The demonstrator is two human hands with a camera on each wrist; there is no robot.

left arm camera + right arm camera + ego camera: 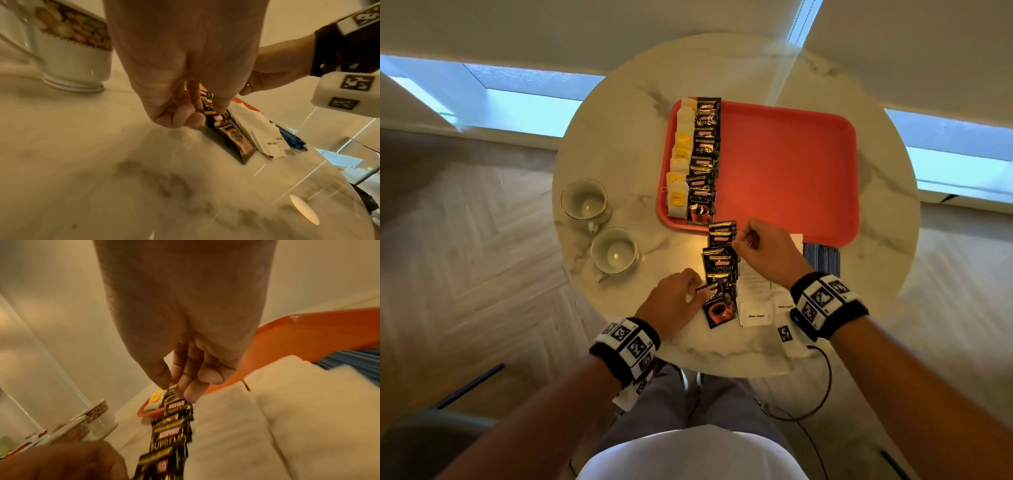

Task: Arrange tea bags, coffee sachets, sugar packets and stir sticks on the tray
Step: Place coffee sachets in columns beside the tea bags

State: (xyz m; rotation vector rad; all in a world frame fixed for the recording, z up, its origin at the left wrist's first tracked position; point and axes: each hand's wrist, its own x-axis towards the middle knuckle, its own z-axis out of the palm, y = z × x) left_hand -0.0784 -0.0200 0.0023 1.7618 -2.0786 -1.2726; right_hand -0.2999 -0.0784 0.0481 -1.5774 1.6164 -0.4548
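A red tray holds a column of tea bags along its left edge and a column of black coffee sachets beside them. A second overlapping row of coffee sachets lies on the table in front of the tray. My left hand pinches the near end of that row. My right hand pinches the far end, by the tray's rim. White sugar packets lie right of the row, partly under my right wrist. Blue stir sticks lie beyond them.
Two empty cups stand on the left of the round marble table. The tray's middle and right are bare. The table's near edge is just behind my wrists, and a thin black cable hangs below it.
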